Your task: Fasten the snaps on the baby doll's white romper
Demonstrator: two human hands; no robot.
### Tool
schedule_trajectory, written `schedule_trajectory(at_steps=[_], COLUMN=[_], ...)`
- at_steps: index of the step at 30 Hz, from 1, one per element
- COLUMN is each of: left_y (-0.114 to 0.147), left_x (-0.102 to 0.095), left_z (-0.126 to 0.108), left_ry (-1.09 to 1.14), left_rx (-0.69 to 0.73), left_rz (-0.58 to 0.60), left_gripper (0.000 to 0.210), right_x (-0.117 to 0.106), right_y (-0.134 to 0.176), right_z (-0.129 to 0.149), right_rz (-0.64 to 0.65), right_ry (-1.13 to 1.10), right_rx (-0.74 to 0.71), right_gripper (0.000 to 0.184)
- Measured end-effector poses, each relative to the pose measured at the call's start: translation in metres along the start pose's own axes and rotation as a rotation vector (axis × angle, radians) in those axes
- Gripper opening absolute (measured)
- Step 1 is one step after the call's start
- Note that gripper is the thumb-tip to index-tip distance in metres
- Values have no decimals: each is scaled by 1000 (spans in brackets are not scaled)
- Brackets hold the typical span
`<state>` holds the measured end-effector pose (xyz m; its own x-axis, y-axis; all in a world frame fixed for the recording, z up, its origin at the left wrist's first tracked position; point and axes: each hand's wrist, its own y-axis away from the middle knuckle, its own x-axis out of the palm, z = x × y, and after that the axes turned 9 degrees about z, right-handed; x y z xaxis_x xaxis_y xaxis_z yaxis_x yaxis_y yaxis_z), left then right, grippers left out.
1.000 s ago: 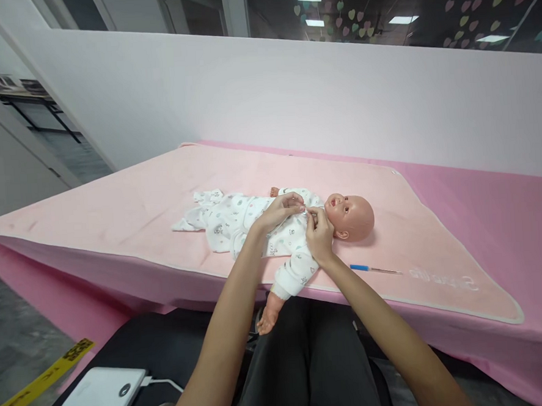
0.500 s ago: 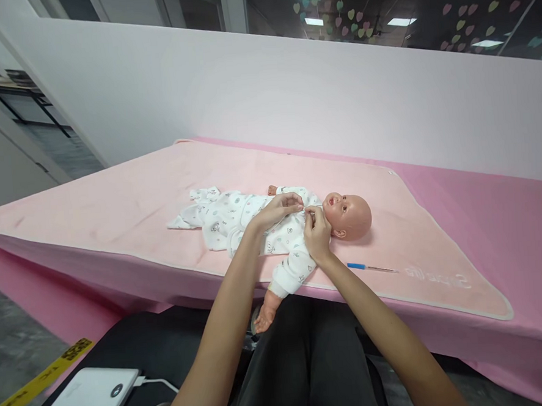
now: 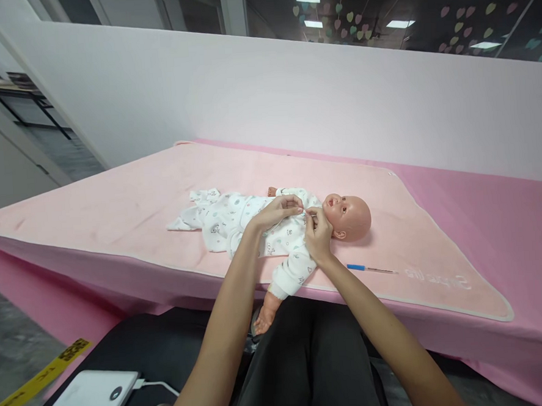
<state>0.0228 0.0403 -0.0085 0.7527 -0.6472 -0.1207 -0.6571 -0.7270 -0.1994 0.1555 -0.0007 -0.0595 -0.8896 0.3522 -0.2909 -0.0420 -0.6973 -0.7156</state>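
Note:
A baby doll lies on its back on the pink mat, head to the right, dressed in a white printed shirt and matching trousers. Over the doll's chest, my left hand has its thumb and fingertips pinched together at the shirt front. Close beside it, just below the doll's chin, my right hand pinches the shirt front too. The fingertips of both hands nearly meet, and the small bit of cloth or fastening between them is too small to make out. One doll arm hangs over the table's near edge.
A thin tool with a blue handle lies on the pink mat, right of my right forearm. Behind the table rises a white wall. At lower left, a white power bank with a cable rests on a black surface.
Both hands stay at the doll's shirt front, with only a slight shift of the right fingers. The doll and the blue-handled tool lie as before.

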Motion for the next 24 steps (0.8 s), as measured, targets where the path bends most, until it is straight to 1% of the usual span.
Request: schedule_trajectory(at_steps=[4,10,14,19,24], left_y=[1,0,0,1,0], left_x=[0,-1,-1,0,0], left_z=[-1,4,3,1,2], left_ry=[-10,25,33,31,28], left_rx=[6,24,32,29,33], left_rz=[-5,-4,4,21,19], left_gripper=[24,25,24,21,22], right_x=[0,-3,-2,1,4], right_y=[0,-1,-1,0,2], right_z=[-1,-1,-1,-2,-4], right_rz=[-8,55,44,-39,-52], right_ry=[-20,8,10,16,20], right_rx=[-5,-86,-102,-49,28], right_gripper=[15,21,21,13,16])
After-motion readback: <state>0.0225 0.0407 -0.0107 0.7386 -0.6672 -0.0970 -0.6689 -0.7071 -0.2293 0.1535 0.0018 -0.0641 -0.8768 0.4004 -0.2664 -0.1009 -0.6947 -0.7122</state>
